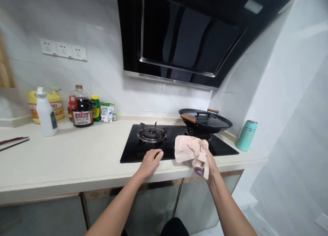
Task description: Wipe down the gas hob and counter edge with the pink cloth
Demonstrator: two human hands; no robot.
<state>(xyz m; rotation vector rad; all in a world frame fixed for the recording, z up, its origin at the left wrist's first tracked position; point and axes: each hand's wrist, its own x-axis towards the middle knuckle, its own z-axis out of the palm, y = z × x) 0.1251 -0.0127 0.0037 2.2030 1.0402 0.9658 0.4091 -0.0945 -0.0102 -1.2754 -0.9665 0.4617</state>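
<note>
A pale pink, soft fabric cloth (188, 148) is the thing in hand, and it sits over the front edge of a black, rectangular glass cooktop (170, 143), right of that cooktop's middle. The right hand (211, 164) grips the cloth's bunched right side, thumb on top; the fingers behind are mostly hidden by the fabric. From this hold the cloth's broad part spreads leftward, roughly along the cooktop's long axis, which runs left to right across the white stone tabletop (77, 154). One fold with a dark purple patch droops in front of the cooktop's edge. Whether the cloth's underside touches the glass I cannot tell.

The left hand (150, 163) holds nothing; its fingers are loosely curled, thumb a little apart, at the cooktop's front edge, left of its middle. Whether the fingertips press on the glass is unclear. A strip of bare glass lies between this hand and the cloth, so the right hand is by far the nearer one to the fabric.

On the cooktop's left half, just behind the left hand, stands a round, dark metal burner (152, 134). On its right half, behind the cloth, sits a black, wide, lidded wok (217, 129) with brown wooden handles.
</note>
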